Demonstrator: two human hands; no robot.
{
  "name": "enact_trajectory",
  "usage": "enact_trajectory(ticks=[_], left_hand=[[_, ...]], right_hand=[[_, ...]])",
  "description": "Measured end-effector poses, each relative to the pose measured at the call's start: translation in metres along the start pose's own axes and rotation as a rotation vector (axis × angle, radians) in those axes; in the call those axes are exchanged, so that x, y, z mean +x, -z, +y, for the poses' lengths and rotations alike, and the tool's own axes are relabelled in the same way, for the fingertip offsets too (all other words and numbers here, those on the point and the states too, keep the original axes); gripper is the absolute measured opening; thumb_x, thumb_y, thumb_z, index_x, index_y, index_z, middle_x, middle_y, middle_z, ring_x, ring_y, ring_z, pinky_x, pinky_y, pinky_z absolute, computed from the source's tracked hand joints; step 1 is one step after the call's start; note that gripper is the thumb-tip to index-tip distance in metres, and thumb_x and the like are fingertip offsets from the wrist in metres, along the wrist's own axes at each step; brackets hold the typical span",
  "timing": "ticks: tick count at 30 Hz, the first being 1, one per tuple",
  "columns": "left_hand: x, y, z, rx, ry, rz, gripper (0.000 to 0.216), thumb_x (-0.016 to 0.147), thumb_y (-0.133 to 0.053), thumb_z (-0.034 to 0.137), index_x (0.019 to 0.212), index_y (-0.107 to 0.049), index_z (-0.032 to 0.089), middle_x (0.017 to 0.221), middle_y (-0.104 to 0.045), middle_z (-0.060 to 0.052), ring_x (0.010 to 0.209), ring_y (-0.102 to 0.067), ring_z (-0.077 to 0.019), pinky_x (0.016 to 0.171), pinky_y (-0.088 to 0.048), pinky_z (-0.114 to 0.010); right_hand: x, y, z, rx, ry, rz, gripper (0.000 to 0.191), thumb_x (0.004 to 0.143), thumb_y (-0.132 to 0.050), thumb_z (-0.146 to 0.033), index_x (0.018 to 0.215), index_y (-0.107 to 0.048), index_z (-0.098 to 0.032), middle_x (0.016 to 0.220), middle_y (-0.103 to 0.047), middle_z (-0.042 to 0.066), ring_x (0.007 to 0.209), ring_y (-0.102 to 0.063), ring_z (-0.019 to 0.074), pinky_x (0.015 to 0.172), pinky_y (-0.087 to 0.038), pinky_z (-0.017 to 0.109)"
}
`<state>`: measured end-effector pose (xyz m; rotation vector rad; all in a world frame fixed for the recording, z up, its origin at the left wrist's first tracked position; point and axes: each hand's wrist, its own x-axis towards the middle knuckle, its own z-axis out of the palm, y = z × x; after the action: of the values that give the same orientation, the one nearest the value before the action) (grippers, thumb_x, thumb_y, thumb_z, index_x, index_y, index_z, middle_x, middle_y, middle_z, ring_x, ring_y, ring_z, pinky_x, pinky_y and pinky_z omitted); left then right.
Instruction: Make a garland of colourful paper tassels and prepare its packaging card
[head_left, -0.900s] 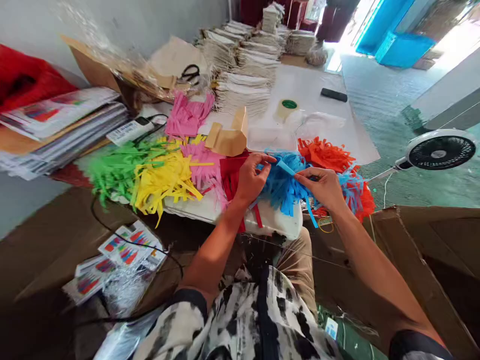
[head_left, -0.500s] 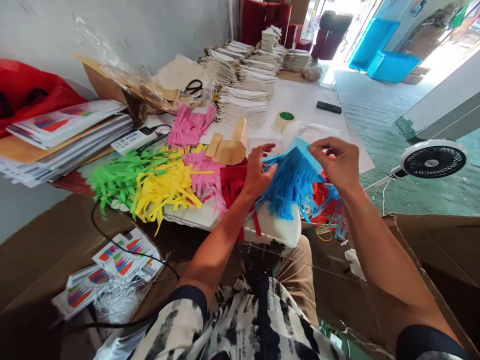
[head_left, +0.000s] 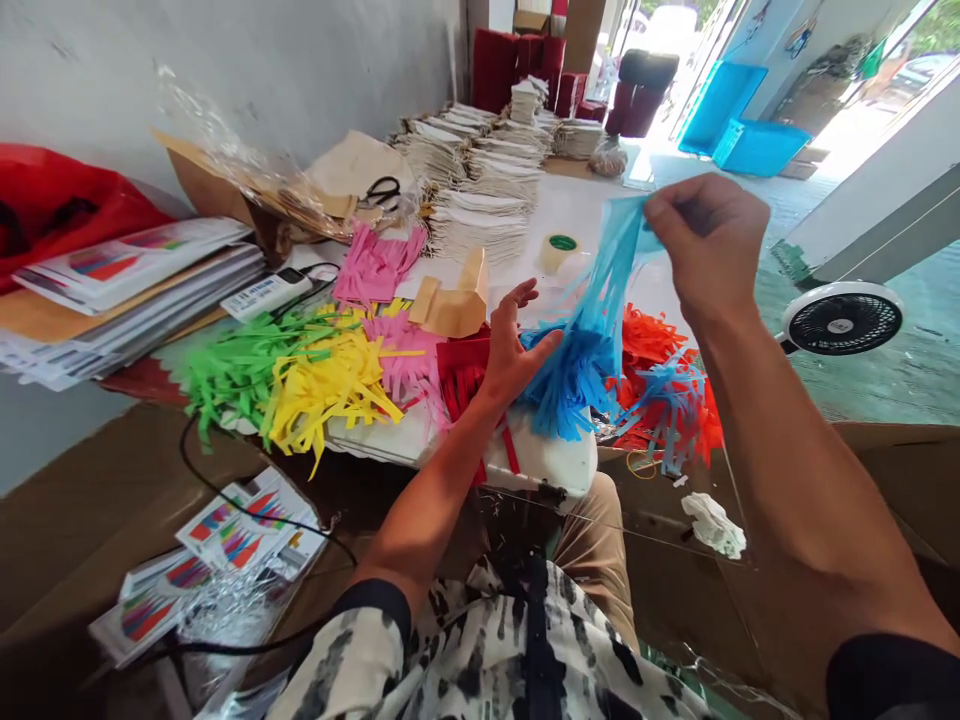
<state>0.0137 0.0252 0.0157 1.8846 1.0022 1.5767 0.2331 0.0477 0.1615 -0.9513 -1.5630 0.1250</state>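
Note:
My right hand (head_left: 705, 235) pinches the top edge of a light blue tissue-paper tassel (head_left: 611, 255) and holds it up, its cut strips hanging down. Below it lies a heap of blue fringed paper (head_left: 574, 385) at the table's front edge. Beside that heap, my left hand (head_left: 517, 350) has its fingers spread and nothing in its grasp. Just left of the left hand is red fringed paper (head_left: 459, 365), followed by pink (head_left: 409, 350), yellow (head_left: 330, 385) and green fringes (head_left: 240, 355). Orange-red fringes (head_left: 652, 340) with some pale blue strips lie to the right.
A folded tan card (head_left: 454, 305), a tape roll (head_left: 559, 253) and scissors (head_left: 384, 192) lie behind the fringes. White bundles with cords (head_left: 480, 220) are stacked farther back. A small fan (head_left: 844, 318) stands at right. Stacked printed packets (head_left: 135, 290) are at left.
My right hand has risen, lifting the light blue tassel off the blue heap so its strips stretch downward. My left hand stays near the heap, fingers apart.

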Motion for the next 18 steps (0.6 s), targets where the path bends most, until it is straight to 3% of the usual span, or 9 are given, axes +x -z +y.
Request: enact_trajectory(ticks=[5,8,11,13,15,18], left_hand=[[0.006,0.006,0.018,-0.002,-0.110,0.050,0.066,0.098,-0.062,0.063,0.152,-0.040,0.034,0.154,-0.055,-0.010,0.140,-0.055,-0.0267,0.107,-0.049,-0.044],[0.003,-0.006,0.032,0.039,-0.184,0.045,0.079,0.092,-0.066,0.073,0.154,-0.037,0.033,0.150,-0.058,-0.011,0.136,-0.056,-0.0284,0.110,-0.047,-0.047],[-0.009,-0.024,0.041,0.140,-0.244,0.056,0.092,0.087,-0.069,0.076,0.158,-0.033,0.030,0.150,-0.056,-0.013,0.138,-0.053,-0.0313,0.116,-0.042,-0.051],[-0.022,-0.031,0.043,0.230,-0.269,0.089,0.091,0.089,-0.068,0.073,0.160,-0.032,0.028,0.154,-0.052,-0.015,0.145,-0.048,-0.0326,0.121,-0.036,-0.054],[-0.037,-0.033,0.045,0.325,-0.312,0.102,0.074,0.096,-0.066,0.059,0.156,-0.039,0.026,0.152,-0.054,-0.015,0.145,-0.047,-0.0318,0.123,-0.032,-0.054],[-0.062,-0.030,0.046,0.440,-0.472,-0.106,0.029,0.101,-0.059,0.029,0.129,-0.064,0.027,0.130,-0.070,-0.007,0.127,-0.059,-0.0255,0.113,-0.038,-0.048]], right_hand=[[0.016,0.014,-0.034,0.068,0.161,0.135,0.019,0.094,-0.080,-0.042,0.089,-0.068,-0.028,0.090,-0.067,0.003,0.082,-0.060,0.0194,0.079,-0.050,0.038],[0.013,0.004,-0.032,0.006,0.035,-0.046,0.022,0.089,-0.085,-0.039,0.082,-0.068,-0.026,0.077,-0.064,-0.003,0.069,-0.056,0.0140,0.067,-0.047,0.033],[0.011,-0.010,-0.027,-0.024,-0.111,-0.070,0.020,0.091,-0.084,-0.031,0.083,-0.067,-0.025,0.072,-0.063,-0.007,0.066,-0.055,0.0105,0.064,-0.045,0.029],[0.016,-0.014,-0.028,-0.006,-0.109,-0.006,0.018,0.094,-0.080,-0.025,0.085,-0.065,-0.025,0.074,-0.063,-0.008,0.068,-0.056,0.0091,0.063,-0.046,0.027],[0.026,-0.012,-0.034,-0.012,-0.068,0.066,0.019,0.096,-0.077,-0.018,0.085,-0.063,-0.025,0.077,-0.064,-0.008,0.068,-0.056,0.0082,0.062,-0.047,0.025],[0.037,0.005,-0.046,-0.039,0.028,0.254,0.026,0.097,-0.072,-0.010,0.082,-0.057,-0.025,0.077,-0.060,-0.005,0.066,-0.056,0.0088,0.061,-0.049,0.025]])
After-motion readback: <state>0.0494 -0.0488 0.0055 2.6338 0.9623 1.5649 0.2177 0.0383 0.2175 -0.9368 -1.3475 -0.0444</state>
